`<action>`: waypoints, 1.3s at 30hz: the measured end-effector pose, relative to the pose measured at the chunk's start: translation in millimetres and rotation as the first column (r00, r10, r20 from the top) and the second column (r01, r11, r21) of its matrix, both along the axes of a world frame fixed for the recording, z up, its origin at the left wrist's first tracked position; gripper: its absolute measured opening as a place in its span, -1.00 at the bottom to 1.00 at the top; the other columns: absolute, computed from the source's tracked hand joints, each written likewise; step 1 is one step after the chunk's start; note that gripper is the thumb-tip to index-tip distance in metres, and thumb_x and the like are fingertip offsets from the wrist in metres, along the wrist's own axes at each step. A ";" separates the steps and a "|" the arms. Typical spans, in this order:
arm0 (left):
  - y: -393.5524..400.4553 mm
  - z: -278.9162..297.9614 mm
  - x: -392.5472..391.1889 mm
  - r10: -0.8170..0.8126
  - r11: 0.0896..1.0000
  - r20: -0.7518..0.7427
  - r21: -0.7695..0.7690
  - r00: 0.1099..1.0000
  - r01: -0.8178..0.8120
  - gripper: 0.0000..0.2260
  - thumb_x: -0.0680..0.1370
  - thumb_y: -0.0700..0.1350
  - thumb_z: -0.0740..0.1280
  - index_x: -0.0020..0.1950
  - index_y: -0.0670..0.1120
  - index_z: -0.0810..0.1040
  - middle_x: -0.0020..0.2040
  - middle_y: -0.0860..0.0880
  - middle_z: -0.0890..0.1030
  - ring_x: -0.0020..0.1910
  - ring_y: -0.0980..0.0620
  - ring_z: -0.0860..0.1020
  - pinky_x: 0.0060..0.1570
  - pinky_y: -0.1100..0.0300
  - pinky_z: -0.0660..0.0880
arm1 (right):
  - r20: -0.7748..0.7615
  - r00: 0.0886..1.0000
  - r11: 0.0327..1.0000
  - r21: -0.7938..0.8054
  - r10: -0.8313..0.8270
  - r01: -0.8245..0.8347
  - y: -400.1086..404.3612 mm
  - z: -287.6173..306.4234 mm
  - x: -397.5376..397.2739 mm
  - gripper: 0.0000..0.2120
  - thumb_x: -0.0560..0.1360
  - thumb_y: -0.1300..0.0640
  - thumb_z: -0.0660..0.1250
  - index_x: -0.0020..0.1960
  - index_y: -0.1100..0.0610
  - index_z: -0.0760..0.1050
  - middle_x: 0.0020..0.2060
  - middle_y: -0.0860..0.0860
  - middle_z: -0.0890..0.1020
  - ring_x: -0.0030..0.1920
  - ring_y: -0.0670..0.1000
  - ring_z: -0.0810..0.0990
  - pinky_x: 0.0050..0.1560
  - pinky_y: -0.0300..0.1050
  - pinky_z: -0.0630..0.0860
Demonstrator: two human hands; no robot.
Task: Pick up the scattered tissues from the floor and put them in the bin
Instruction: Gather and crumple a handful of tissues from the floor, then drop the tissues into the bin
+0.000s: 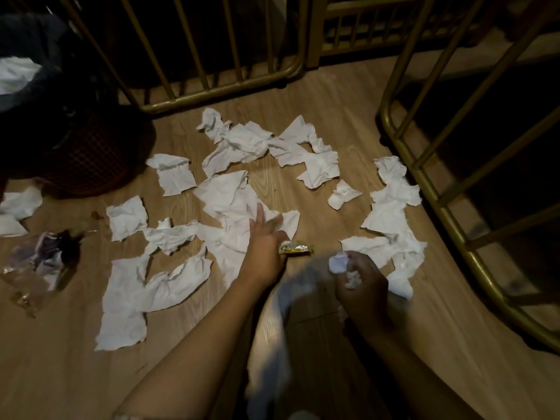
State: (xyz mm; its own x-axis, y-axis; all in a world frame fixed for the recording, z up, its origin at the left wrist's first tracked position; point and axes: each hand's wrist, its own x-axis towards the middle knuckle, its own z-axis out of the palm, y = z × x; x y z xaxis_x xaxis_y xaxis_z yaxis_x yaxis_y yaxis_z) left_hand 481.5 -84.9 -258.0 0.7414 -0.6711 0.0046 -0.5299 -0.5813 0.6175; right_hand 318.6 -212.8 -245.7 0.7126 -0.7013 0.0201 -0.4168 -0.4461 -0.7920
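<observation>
Several crumpled white tissues lie scattered over the wooden floor. My left hand reaches forward, its fingers spread flat on a tissue in the middle of the pile. A small yellow and silver wrapper lies against its thumb side. My right hand is closed around a wad of crumpled tissues, just above the floor beside the right-hand cluster of tissues. The bin, dark red mesh with a dark liner, stands at the far left with something white inside its top.
Gold metal bar frames stand at the back and along the right. Clear plastic litter with dark bits lies at the left near the bin. More tissues sit at the left edge.
</observation>
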 end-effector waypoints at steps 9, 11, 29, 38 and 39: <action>-0.8 31.6 14.0 0.005 0.988 -0.098 -0.153 0.995 -0.020 -0.75 0.39 -0.22 0.48 0.04 -0.12 0.57 -0.07 -0.05 0.64 -0.10 0.02 0.57 -0.10 0.18 0.49 | 0.165 0.984 0.998 -0.006 -0.065 0.067 -2.0 32.6 32.8 -0.73 0.43 0.33 0.38 0.12 0.17 0.57 -0.05 0.03 0.66 -0.05 -0.03 0.62 -0.04 -0.15 0.61; -4.8 57.8 24.3 0.024 0.976 -0.146 -0.210 0.989 -0.055 -0.76 0.41 -0.19 0.49 0.05 -0.08 0.60 -0.07 0.03 0.64 -0.10 0.10 0.58 -0.14 0.34 0.45 | 0.213 0.977 0.999 0.037 -0.026 0.019 -3.2 50.2 46.2 -0.79 0.43 0.35 0.34 0.00 0.14 0.61 -0.13 -0.04 0.65 -0.08 -0.09 0.60 -0.03 -0.30 0.54; 104.2 230.9 141.6 0.226 0.674 -0.521 -0.527 0.823 -0.518 -0.75 0.39 -0.03 0.55 -0.05 -0.16 0.68 -0.16 -0.13 0.73 -0.12 -0.09 0.71 -0.10 0.04 0.62 | 0.318 0.937 0.932 0.275 0.143 -0.236 107.0 240.7 222.6 -0.68 0.50 0.00 0.37 -0.21 0.26 0.56 -0.33 0.13 0.66 -0.27 0.07 0.63 -0.24 -0.08 0.56; 211.7 268.1 234.7 0.344 0.337 -0.725 -0.497 0.596 -0.800 -0.58 0.36 0.21 0.51 -0.06 -0.12 0.64 -0.07 -0.15 0.71 -0.04 -0.11 0.68 0.07 -0.03 0.60 | 0.165 0.980 0.395 0.912 -0.110 -0.109 194.6 250.2 379.7 -0.39 0.25 -0.17 0.45 0.20 0.13 0.52 0.01 0.17 0.69 -0.06 0.22 0.69 0.06 0.21 0.59; 222.8 273.4 250.1 0.361 0.296 -0.733 -0.496 0.577 -0.816 -0.59 0.34 0.22 0.52 -0.09 -0.11 0.62 -0.05 -0.16 0.71 -0.03 -0.13 0.68 0.11 -0.07 0.59 | 0.167 0.980 0.388 0.915 -0.112 -0.112 202.5 247.5 399.9 -0.31 0.18 -0.20 0.46 0.21 0.12 0.53 -0.02 0.17 0.70 -0.09 0.24 0.70 0.02 0.24 0.59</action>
State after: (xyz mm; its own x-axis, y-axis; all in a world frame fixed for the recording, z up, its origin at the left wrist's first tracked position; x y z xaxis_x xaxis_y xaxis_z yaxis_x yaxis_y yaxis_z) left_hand 731.7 137.9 15.4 0.9754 0.0727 -0.2082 0.1922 0.1825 0.9642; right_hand 718.5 -10.3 1.9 0.7734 -0.3696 -0.5150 -0.2260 0.5983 -0.7687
